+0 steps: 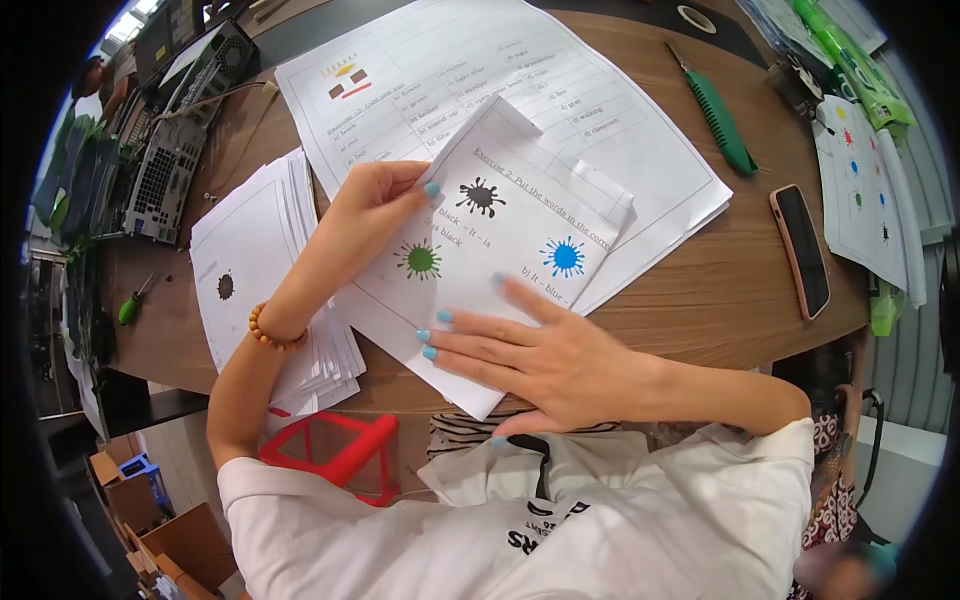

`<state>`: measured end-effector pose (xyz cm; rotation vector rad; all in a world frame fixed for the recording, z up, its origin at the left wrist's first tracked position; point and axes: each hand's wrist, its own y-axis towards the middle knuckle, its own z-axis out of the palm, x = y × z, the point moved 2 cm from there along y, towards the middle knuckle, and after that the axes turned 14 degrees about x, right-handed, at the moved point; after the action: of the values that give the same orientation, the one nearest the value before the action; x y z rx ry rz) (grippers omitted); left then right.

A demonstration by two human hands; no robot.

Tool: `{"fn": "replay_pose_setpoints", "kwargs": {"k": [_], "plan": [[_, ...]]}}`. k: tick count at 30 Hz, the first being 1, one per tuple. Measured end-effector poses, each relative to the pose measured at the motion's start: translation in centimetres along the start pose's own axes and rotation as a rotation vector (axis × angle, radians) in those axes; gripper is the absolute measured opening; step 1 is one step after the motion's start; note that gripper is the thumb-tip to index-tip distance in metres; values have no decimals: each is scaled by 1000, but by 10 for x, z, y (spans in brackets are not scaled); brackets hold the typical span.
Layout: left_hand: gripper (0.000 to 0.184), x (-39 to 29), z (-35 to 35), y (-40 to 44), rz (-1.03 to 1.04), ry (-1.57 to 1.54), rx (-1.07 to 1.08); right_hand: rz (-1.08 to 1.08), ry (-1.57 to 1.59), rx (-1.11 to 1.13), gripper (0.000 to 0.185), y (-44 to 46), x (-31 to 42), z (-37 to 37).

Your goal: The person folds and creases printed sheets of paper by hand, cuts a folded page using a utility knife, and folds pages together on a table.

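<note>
A printed worksheet (470,285) with black, green and blue paint splats lies in front of me, its upper and right edges folded up in strips. My left hand (385,205) is closed on its upper left edge, thumb on top and the other fingers partly hidden behind the paper. Across the lower part of the sheet my right hand (560,365) lies flat, fingers stretched and slightly blurred. Beneath it are larger printed exercise sheets (650,190). To the left of my left forearm sits a thick stack of papers (250,240).
A green-handled cutter (720,115) and a phone (800,250) lie on the wooden table (680,310) at the right. Opened computer hardware (185,130) stands at the left, near a small green screwdriver (130,305). A tape roll (696,18) is at the far edge. A red stool (345,455) stands below.
</note>
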<state>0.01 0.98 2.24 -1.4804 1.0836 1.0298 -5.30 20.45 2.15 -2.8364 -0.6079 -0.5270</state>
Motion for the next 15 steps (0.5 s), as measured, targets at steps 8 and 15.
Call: {"fn": "replay_pose_setpoints", "kwargs": {"k": [8,15], "plan": [[32,1,0,1,7,16,-19,-160,-59,4,72,-3,18,26],[33,3,-4,1,9,-13,30,295,-212,-22,70,-28,-39,-21]]}}
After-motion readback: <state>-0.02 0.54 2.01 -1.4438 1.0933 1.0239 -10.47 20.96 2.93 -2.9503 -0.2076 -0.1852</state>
